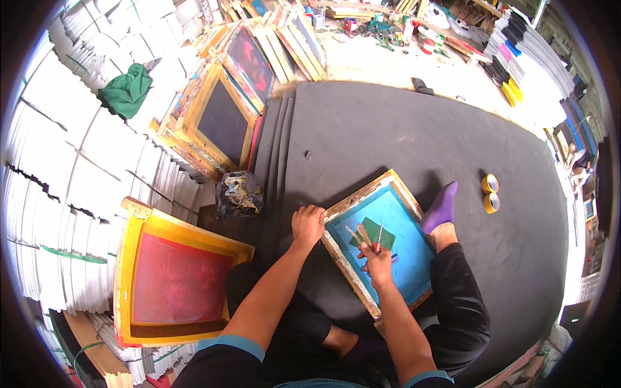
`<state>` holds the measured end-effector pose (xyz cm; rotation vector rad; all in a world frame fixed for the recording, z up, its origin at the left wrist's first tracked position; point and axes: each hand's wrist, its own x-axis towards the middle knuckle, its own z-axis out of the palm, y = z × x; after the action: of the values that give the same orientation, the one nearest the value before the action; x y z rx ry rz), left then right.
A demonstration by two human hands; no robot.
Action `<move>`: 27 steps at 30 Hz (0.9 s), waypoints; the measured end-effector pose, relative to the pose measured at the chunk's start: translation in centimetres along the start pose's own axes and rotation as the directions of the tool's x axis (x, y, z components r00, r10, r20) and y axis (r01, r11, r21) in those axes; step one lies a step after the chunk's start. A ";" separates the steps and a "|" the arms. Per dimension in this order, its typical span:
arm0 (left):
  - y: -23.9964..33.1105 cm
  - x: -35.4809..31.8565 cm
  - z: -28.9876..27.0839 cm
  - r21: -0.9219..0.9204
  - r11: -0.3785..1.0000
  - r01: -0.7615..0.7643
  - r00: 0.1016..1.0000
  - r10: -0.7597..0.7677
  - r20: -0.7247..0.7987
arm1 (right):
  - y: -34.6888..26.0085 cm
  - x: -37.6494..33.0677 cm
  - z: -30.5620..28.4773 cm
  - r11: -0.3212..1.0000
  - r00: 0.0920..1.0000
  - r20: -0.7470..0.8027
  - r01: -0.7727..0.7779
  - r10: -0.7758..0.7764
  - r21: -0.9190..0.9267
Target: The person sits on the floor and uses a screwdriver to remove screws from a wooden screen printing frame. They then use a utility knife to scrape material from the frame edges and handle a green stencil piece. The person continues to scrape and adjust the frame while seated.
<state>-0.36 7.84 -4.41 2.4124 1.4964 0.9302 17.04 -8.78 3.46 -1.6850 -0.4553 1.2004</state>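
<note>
A wooden screen-printing frame with light blue mesh lies tilted between my legs on the dark mat. My left hand is closed on its left corner. Over the mesh, my right hand grips a bunch of slim tools. Among them are a red-handled screwdriver with a thin metal shaft and a brownish, wooden-looking handle. A thinner pale tool beside these is too small to name. Beneath the tools, a dark green square piece lies on the mesh. A small blue item shows beside my right hand.
Two yellow tape rolls rest right of my purple-socked foot. At left stand a yellow-edged frame with red mesh, a black plastic bag and leaning frames. White stacks line the left side. Cans sit at the back.
</note>
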 end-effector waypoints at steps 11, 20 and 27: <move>2.9 0.9 -8.0 -0.512 0.613 0.602 0.713 -0.124 0.690 | -0.7 0.6 6.2 0.996 0.994 0.053 0.092 -0.091 0.001; -3.9 0.2 -13.9 -0.694 0.108 0.712 0.634 -0.523 0.569 | -4.0 0.9 15.3 0.980 0.967 0.181 0.164 -0.182 0.109; -12.4 -0.3 -17.4 -0.348 0.719 0.601 0.652 -0.694 -0.306 | -4.7 0.8 18.4 0.938 0.977 0.100 0.149 -0.189 0.312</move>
<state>-19.85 10.38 3.94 1.3501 2.0613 1.3637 2.50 3.02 6.52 -1.2848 -0.4593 1.1892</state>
